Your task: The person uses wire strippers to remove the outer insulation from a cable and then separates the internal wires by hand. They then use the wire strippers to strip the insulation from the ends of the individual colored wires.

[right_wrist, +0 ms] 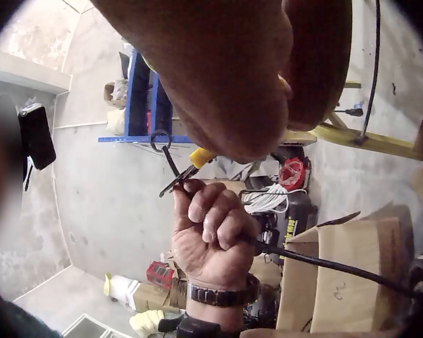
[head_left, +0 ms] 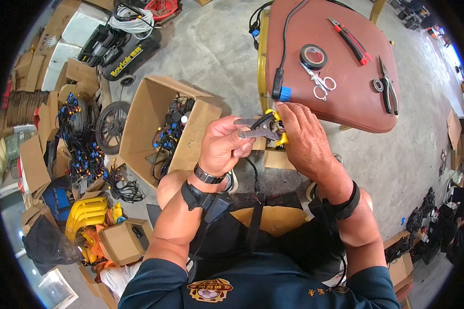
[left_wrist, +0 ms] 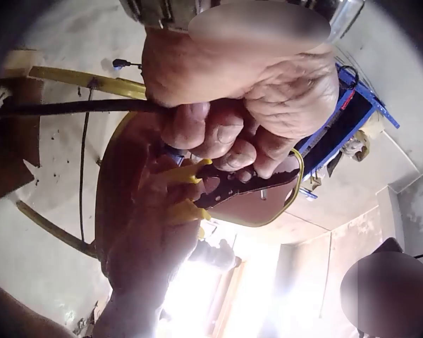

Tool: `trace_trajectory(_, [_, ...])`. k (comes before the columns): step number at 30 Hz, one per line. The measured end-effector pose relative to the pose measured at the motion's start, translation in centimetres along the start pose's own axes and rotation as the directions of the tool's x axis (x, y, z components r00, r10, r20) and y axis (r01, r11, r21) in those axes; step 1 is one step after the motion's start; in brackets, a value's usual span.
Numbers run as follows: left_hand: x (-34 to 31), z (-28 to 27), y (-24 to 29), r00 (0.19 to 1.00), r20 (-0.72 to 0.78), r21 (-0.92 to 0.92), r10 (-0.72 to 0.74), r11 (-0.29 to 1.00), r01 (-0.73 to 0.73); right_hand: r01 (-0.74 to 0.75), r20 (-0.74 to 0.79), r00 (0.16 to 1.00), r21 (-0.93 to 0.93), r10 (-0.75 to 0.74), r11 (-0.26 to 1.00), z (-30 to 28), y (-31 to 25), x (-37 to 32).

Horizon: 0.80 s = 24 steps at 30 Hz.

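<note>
In the head view my right hand (head_left: 305,135) grips a tool with yellow handles (head_left: 283,138), its metal jaws pointing left. My left hand (head_left: 226,141) pinches by those jaws, fingers curled round a black cable (right_wrist: 296,256) that trails away in the right wrist view. A short piece of cable stands up past the jaws there. The left wrist view shows the left hand's curled fingers (left_wrist: 222,141) beside the tool's dark jaws, with the right hand (left_wrist: 144,232) behind on the yellow handles.
A brown padded seat (head_left: 345,103) holds black tape (head_left: 313,56), scissors (head_left: 318,82), red-handled pliers (head_left: 350,42) and grey cutters (head_left: 388,90). A blue-tipped cable connector (head_left: 281,92) lies at its edge. An open cardboard box (head_left: 139,123) with cables stands left.
</note>
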State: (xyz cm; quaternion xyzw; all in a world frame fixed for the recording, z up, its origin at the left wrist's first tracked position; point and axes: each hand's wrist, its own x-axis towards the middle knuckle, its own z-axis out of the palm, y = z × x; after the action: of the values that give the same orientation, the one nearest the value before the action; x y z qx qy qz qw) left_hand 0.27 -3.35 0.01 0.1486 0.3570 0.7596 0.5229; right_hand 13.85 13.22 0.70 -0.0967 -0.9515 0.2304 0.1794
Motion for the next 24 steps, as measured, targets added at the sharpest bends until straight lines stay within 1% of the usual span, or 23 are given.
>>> trace_trajectory(2, [-0.1, -0.2, 0.1, 0.998, 0.026, -0.069, -0.052, 0.996, 0.053, 0.01, -0.004, 1.0, 0.009, -0.01, 1.0, 0.0, 0.0, 0.0])
trace_trajectory(5, [-0.2, -0.1, -0.1, 0.999, 0.026, -0.129, -0.047, 0.99, 0.05, 0.019, -0.004, 1.0, 0.003, -0.019, 1.0, -0.1, 0.0, 0.0])
trace_trajectory(7, [-0.1, -0.5, -0.4, 0.999, 0.031, -0.128, -0.033, 0.991, 0.037, 0.046, -0.025, 0.999, -0.014, -0.046, 0.999, -0.3, 0.0, 0.1])
trace_trajectory(8, [-0.1, -0.6, -0.4, 0.999, 0.033, -0.128, -0.026, 0.991, 0.03, 0.026, 0.014, 1.0, -0.019, -0.026, 0.999, -0.6, -0.1, 0.1])
trace_trajectory(11, [0.3, -0.2, -0.2, 0.995, -0.092, 0.039, 0.029, 0.999, -0.025, -0.049, 0.121, 0.991, -0.016, 0.05, 0.999, -1.5, -0.4, 0.1])
trace_trajectory(13, [0.6, 0.2, -0.2, 0.973, -0.216, 0.333, 0.082, 0.943, -0.006, -0.12, 0.179, 0.977, 0.014, 0.115, 0.993, -1.8, -0.3, 0.2])
trace_trajectory(14, [0.7, 0.5, -0.3, 0.955, -0.27, 0.468, 0.124, 0.883, 0.018, -0.118, 0.159, 0.98, 0.005, 0.115, 0.993, -1.8, -0.3, 0.2])
trace_trajectory(15, [1.0, 0.9, -0.4, 0.948, -0.26, 0.545, 0.186, 0.839, -0.015, -0.115, 0.14, 0.984, -0.004, 0.115, 0.993, -1.7, -0.2, 0.2])
trace_trajectory(18, [1.3, 0.9, -1.1, 0.908, -0.267, 0.705, 0.323, 0.708, -0.045, -0.119, 0.11, 0.987, -0.023, 0.121, 0.993, -0.8, -0.1, 0.2])
trace_trajectory(22, [1.3, 0.9, -1.4, 0.88, -0.31, 0.712, 0.36, 0.701, -0.036, -0.109, 0.112, 0.988, 0.0, 0.109, 0.994, -0.4, -0.5, 0.2])
trace_trajectory(24, [1.1, 0.7, -1.5, 0.888, -0.308, 0.648, 0.342, 0.758, -0.067, -0.134, 0.159, 0.979, 0.049, 0.125, 0.99, -0.3, -0.6, 0.0])
